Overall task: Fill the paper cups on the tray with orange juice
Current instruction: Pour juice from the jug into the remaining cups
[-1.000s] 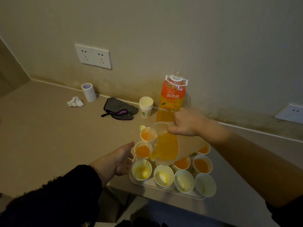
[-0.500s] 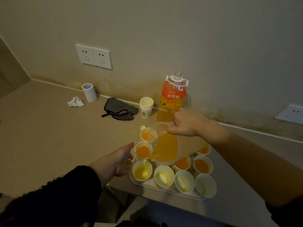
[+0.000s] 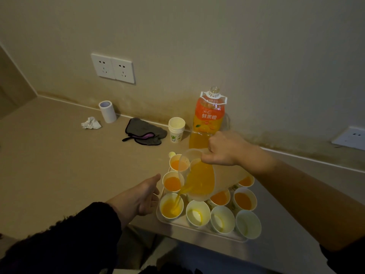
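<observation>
- Head view: the right hand (image 3: 223,149) is gripping a translucent jug (image 3: 201,178) near its rim and tilting it. Juice is streaming into the front-left cup (image 3: 171,205) on the tray (image 3: 197,227), which is sitting at the counter's near edge.
- The left hand (image 3: 146,196) is lying loose-fingered just beside the tray's left side, holding nothing. Whether it is touching the tray I cannot tell.
- The back cups (image 3: 243,200) are looking filled, while three front cups (image 3: 198,213) are showing only dregs.
- I'd judge these paper cups light, thin-walled and easy to tip or crush — steadying the tray is looking safer than squeezing a cup.
- The jug is probably weighing heavily with juice — a firm hold by the rim suits it.
- The bottle (image 3: 209,115) by the wall is reading 鲜果橙. The spare stack (image 3: 176,129) is showing a green print, no legible words.
</observation>
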Available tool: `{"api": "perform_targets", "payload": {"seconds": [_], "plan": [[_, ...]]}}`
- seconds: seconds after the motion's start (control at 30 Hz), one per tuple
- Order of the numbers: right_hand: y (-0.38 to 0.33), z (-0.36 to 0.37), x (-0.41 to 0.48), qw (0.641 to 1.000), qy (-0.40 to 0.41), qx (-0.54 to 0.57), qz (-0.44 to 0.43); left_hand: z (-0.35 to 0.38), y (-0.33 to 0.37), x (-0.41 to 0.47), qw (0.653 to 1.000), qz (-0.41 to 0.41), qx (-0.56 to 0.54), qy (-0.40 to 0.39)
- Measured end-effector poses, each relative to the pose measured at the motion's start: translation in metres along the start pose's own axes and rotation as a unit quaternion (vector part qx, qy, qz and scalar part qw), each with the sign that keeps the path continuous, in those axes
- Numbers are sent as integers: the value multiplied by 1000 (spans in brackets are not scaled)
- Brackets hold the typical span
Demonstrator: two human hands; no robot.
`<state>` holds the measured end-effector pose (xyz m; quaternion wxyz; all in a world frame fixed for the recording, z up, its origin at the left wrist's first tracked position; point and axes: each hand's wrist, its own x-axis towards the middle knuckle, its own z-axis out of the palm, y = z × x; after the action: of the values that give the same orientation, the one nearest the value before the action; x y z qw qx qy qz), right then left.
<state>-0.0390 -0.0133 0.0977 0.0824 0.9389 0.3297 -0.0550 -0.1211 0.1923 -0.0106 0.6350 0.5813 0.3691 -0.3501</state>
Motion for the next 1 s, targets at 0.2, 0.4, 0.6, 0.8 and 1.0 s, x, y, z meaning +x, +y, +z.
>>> {"api": "perform_targets", "payload": {"seconds": [0.2,0.4,0.6,0.8,1.0], "plan": [[-1,0,1,1000,3,-12,-5,-1,-2,4,1000,-8,20,-3],[-1,1,1,1000,4,3,-12,-4,-4,6,999,-5,44,-6],[-1,2,1,1000,0,-9,-22,-4,-6,6,999,-9,34,-2],[0,7,1,999,10,-12,-33,-2,-7,11,999,-8,39,3],[2,6,2,1000,2,1,-29,-2,1,9,999,1,44,7]]}}
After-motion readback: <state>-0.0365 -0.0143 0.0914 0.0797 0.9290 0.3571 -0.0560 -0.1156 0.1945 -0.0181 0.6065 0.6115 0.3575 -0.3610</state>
